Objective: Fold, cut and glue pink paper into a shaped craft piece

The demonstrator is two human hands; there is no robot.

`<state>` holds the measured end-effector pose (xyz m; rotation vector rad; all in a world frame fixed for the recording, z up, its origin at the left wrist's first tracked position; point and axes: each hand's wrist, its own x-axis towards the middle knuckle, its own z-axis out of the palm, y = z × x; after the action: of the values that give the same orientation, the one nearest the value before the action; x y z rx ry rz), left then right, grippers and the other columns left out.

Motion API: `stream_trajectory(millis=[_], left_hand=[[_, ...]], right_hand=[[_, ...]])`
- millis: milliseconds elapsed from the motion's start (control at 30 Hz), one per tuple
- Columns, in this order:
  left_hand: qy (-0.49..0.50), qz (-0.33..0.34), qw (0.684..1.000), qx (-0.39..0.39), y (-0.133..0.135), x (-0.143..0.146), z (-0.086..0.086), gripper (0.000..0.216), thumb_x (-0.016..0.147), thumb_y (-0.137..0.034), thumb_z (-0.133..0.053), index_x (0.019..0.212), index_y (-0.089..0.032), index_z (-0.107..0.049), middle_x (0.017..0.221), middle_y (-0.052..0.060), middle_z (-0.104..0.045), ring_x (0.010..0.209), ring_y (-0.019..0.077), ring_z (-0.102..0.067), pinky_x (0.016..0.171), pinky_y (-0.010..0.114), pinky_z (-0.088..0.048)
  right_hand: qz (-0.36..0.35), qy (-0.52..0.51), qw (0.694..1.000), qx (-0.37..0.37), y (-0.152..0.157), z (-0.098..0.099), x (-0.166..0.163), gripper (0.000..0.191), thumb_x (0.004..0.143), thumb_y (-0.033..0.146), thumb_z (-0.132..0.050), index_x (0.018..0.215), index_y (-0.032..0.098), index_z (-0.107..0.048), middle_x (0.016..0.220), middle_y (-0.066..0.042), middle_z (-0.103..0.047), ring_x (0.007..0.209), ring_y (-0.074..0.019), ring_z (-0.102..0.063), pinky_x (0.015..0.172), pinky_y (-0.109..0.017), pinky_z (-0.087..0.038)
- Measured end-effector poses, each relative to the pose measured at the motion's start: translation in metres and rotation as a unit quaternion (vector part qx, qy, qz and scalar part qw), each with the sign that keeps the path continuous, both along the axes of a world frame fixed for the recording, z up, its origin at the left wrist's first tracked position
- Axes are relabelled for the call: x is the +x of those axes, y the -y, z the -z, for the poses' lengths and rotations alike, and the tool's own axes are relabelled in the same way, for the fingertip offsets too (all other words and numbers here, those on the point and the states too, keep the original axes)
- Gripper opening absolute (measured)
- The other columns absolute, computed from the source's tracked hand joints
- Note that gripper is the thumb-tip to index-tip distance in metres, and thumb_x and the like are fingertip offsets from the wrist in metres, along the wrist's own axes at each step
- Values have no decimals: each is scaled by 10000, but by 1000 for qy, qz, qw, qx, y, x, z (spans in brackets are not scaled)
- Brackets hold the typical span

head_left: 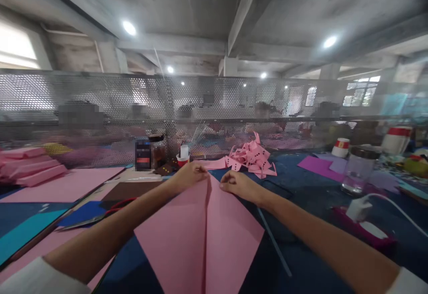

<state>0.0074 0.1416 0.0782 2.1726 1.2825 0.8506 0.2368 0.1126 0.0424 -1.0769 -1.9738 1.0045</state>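
Note:
A large pink sheet of paper (234, 236) lies in front of me, with a fold line running down its middle and its point facing away. My left hand (189, 177) is closed in a pinch at the left side of that far point. Just across the crease, my right hand (242, 186) pinches the right edge of the same sheet. The near end of the paper runs out of view at the bottom. Beyond my hands sits a heap of pink paper scraps (250, 158) with dark dots.
Scissors with red handles (120, 204) lie left on blue paper (76, 213). A phone (143, 155) stands upright behind. On the right are a glass jar (357, 173), a magenta power strip (368, 231) and purple paper (321, 168). A perforated screen (214, 97) crosses the back.

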Motion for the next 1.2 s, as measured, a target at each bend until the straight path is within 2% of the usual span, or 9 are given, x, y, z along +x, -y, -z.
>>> stream_trajectory(millis=[67,167,300,433,667,867,1000,1100,1200], left_hand=[[2,8,1000,-27,-4,2,23,340,715,-484,-625,796,-164,-708,753,55,-741,697,218,-663,636,302,-481],[11,13,999,-48,-6,2,45,375,745,-500,-611,859,-157,-711,776,50,-738,706,209,-652,636,295,-468],[31,10,998,-54,-5,-2,62,326,778,-463,-598,871,-170,-704,848,45,-739,782,206,-653,702,300,-473],[57,-1,997,-56,-2,-6,73,275,822,-406,-563,912,-177,-685,868,44,-735,814,202,-656,730,308,-481],[84,-17,994,-65,0,-12,77,240,837,-392,-576,878,-180,-680,825,24,-715,762,185,-640,697,294,-466],[86,-9,994,-70,7,-10,72,218,842,-364,-572,845,-173,-676,782,11,-690,723,170,-611,663,279,-436],[72,-6,996,-60,9,-10,73,213,854,-355,-556,848,-178,-675,764,0,-678,722,170,-607,658,277,-433],[53,-7,997,-46,11,-10,73,201,866,-345,-551,859,-185,-672,787,6,-691,750,182,-626,676,287,-452],[37,-37,999,-11,17,-8,70,153,871,-306,-562,920,-195,-655,884,24,-704,838,207,-638,756,328,-468]], right_hand=[[30,25,999,3,-10,13,-7,228,882,317,-665,1017,139,-617,740,-2,-632,649,-128,-560,578,-234,-392],[51,54,997,5,-26,24,-17,198,894,316,-644,955,130,-667,803,-47,-687,721,-154,-615,621,-245,-418],[42,63,997,2,-41,35,-29,180,894,287,-629,833,138,-710,826,-64,-717,787,-182,-643,657,-257,-425],[30,55,998,-1,-44,40,-38,171,904,287,-622,884,147,-717,864,-55,-730,830,-179,-654,677,-246,-439],[7,11,1000,3,-44,43,-44,175,901,314,-647,910,143,-684,898,-52,-722,833,-158,-644,734,-254,-457],[5,33,998,54,-40,40,-43,159,897,294,-628,908,142,-675,881,-51,-715,799,-154,-628,736,-274,-457],[4,40,997,63,-33,33,-42,142,898,274,-615,889,145,-672,860,-43,-716,782,-145,-627,714,-262,-448],[13,52,996,67,-29,30,-41,155,900,283,-610,878,144,-675,848,-42,-720,761,-142,-625,690,-257,-440],[37,84,993,71,-29,32,-42,131,887,248,-604,867,147,-685,858,-47,-734,770,-147,-639,693,-256,-438]])
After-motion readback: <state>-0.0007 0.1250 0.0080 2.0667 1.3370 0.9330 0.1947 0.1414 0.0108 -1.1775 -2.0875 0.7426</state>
